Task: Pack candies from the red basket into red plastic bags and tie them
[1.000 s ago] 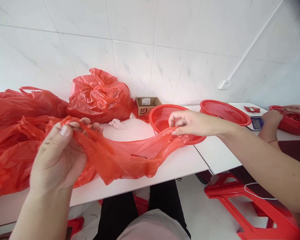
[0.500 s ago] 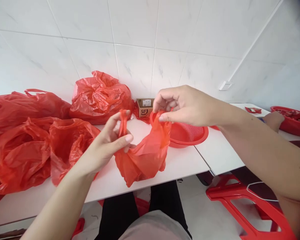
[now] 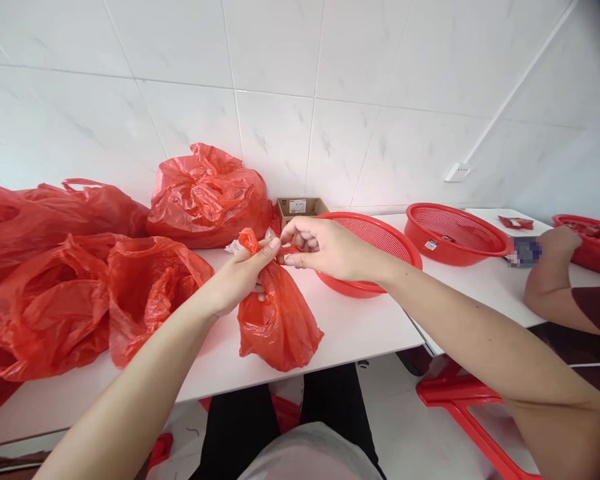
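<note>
Since half a second ago both hands have come together and dropped toward the counter, and the small red bag (image 3: 280, 320), which then hung open between them, is now gathered shut at its top.

Nearest the camera, the person's dark lap (image 3: 240, 427) sits under the front edge of the white counter (image 3: 360, 327). A red stool (image 3: 460, 400) stands on the pale floor to the right.

The bag rests on the counter just in front of the person. The left hand (image 3: 240, 277) grips its bunched neck, fingers (image 3: 260, 257) closed tight around the plastic. The right hand (image 3: 325, 250) is just beside it, fingers (image 3: 300, 240) pinched narrow on a twisted strand of the same bag.

To the left lies a heap of red bags (image 3: 55, 293). Directly behind the right hand is a red mesh basket (image 3: 380, 233), partly hidden by that wrist. A second basket (image 3: 455, 233) stands further right. Beyond it a co-worker's arm (image 3: 550, 280) rests on the counter near a third basket (image 3: 595, 243).

At the back, a stuffed red bag (image 3: 210, 197) and a small cardboard box (image 3: 300, 205) stand against the white tiled wall (image 3: 280, 80), which carries a socket (image 3: 457, 172).
</note>
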The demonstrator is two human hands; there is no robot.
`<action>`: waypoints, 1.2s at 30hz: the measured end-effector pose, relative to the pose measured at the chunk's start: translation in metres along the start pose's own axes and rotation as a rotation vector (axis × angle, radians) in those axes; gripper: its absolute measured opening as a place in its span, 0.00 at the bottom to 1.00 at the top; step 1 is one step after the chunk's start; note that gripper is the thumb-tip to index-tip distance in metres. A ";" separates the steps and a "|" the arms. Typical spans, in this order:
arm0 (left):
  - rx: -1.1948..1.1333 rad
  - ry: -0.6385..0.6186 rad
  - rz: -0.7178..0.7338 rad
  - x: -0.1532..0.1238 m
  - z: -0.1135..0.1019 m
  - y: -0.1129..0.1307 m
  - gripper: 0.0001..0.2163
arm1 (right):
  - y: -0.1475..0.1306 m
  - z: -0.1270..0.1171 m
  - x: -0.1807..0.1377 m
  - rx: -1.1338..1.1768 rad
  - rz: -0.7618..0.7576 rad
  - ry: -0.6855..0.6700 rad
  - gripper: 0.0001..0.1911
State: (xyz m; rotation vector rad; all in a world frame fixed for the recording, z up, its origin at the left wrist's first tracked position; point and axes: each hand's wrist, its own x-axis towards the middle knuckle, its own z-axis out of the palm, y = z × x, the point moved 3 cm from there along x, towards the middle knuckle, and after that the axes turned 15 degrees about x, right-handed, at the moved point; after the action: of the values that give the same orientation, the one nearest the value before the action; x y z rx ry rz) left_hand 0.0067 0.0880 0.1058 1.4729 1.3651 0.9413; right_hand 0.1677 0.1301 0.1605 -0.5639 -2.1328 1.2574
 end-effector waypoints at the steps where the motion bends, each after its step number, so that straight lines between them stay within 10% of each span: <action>1: -0.014 -0.019 0.004 0.000 0.000 0.001 0.18 | -0.002 -0.001 -0.003 0.030 -0.007 0.036 0.07; 7: 0.083 -0.234 0.227 -0.004 -0.007 0.014 0.14 | -0.016 0.011 -0.018 0.261 -0.161 -0.021 0.10; 13: 0.475 -0.274 0.338 -0.011 -0.012 0.014 0.06 | 0.045 0.033 -0.008 0.366 -0.053 0.086 0.14; 23: 0.892 0.520 0.739 -0.023 0.006 -0.006 0.10 | 0.067 0.038 -0.012 0.729 0.197 -0.187 0.20; 31: 0.915 0.533 0.709 -0.035 0.000 -0.020 0.11 | 0.042 0.004 -0.017 -0.152 -0.037 0.194 0.19; 36: 0.916 0.447 0.702 -0.070 0.000 -0.040 0.07 | 0.082 -0.027 0.003 -0.540 0.127 0.343 0.18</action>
State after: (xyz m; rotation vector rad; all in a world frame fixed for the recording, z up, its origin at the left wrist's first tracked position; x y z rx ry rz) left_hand -0.0131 0.0186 0.0707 2.6720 1.7527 1.1828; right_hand 0.1885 0.1875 0.0987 -1.0701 -2.1495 0.5702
